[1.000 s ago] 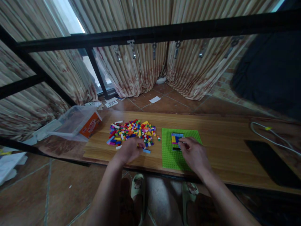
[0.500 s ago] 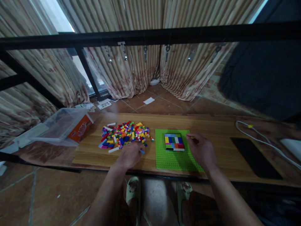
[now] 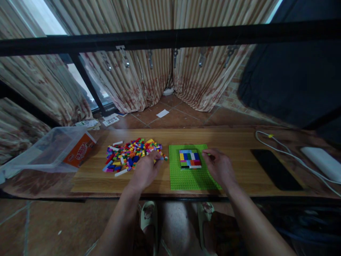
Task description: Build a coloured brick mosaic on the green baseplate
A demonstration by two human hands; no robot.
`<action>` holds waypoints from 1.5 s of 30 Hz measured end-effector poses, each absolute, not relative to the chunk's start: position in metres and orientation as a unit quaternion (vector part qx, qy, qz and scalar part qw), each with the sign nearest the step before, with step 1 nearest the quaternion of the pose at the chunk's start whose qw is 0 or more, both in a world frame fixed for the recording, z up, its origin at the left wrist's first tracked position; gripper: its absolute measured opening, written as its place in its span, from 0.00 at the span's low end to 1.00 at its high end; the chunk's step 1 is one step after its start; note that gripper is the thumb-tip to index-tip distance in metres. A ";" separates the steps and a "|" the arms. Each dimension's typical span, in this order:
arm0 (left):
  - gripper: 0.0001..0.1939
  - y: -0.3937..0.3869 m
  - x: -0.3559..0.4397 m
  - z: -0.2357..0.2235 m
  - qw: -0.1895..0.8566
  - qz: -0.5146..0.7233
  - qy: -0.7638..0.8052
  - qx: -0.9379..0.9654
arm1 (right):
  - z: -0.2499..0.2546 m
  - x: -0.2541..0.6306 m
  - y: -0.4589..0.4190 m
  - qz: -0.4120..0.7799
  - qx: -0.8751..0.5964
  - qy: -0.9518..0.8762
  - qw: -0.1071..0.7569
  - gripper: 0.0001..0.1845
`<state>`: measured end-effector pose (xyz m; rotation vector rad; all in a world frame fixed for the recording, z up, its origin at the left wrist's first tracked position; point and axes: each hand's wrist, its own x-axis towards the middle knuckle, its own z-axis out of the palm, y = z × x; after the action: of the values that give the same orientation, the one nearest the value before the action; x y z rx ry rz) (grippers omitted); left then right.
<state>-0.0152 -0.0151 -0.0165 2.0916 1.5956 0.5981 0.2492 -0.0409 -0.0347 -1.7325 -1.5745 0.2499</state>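
Observation:
My left hand point(image 3: 146, 170) is closed in a pinch at the right edge of a pile of loose toy bricks point(image 3: 131, 154). A small blue brick point(image 3: 161, 158) shows at its fingertips. On the green baseplate point(image 3: 177, 181) sits a square block of joined bricks point(image 3: 190, 159) in blue, yellow, white, red and other colours. My right hand point(image 3: 220, 167) hovers over the right side of the baseplate, just beside that block. Its thumb and forefinger are pressed together; whatever they may hold is too small to make out.
A clear plastic box point(image 3: 50, 145) with an orange label stands left of the pile. To the right lie a black phone-like slab point(image 3: 275, 170), a white cable point(image 3: 287, 153) and a white device point(image 3: 322, 163). A black metal bar point(image 3: 160, 39) crosses beyond the wooden board point(image 3: 149, 186).
My left hand has lifted away from the board's front, up and toward the baseplate, with the blue brick in its fingers. My right hand stays beside the block. The whole view has shifted slightly.

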 end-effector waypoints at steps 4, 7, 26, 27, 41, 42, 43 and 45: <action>0.10 -0.013 -0.002 -0.016 0.232 0.256 0.583 0.735 | -0.033 0.247 -0.040 0.106 -0.691 -0.607 0.378 0.18; 0.11 -0.014 0.008 -0.019 0.287 0.289 0.551 0.728 | -0.032 0.245 -0.040 0.115 -0.690 -0.603 0.384 0.18; 0.20 -0.016 0.061 -0.041 0.489 0.387 0.409 0.666 | -0.034 0.218 -0.046 0.541 -0.536 -0.463 0.453 0.19; 0.20 -0.016 0.061 -0.043 0.481 0.384 0.414 0.670 | -0.036 0.218 -0.046 0.537 -0.536 -0.465 0.456 0.18; 0.12 -0.009 0.006 -0.031 0.277 0.282 0.543 0.741 | -0.055 0.215 -0.048 0.390 -0.594 -0.600 0.368 0.17; 0.12 -0.006 0.000 -0.032 0.261 0.298 0.563 0.725 | -0.056 0.214 -0.049 0.388 -0.597 -0.601 0.363 0.17; 0.12 -0.004 -0.006 -0.032 0.244 0.313 0.585 0.707 | -0.056 0.214 -0.049 0.385 -0.601 -0.601 0.360 0.18; 0.13 0.000 -0.018 -0.032 0.214 0.331 0.631 0.668 | -0.057 0.213 -0.049 0.380 -0.607 -0.600 0.356 0.18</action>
<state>-0.0176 0.0003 -0.0316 1.8526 1.7506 0.9185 0.2129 -0.0487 -0.0573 -1.5684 -1.5510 0.9824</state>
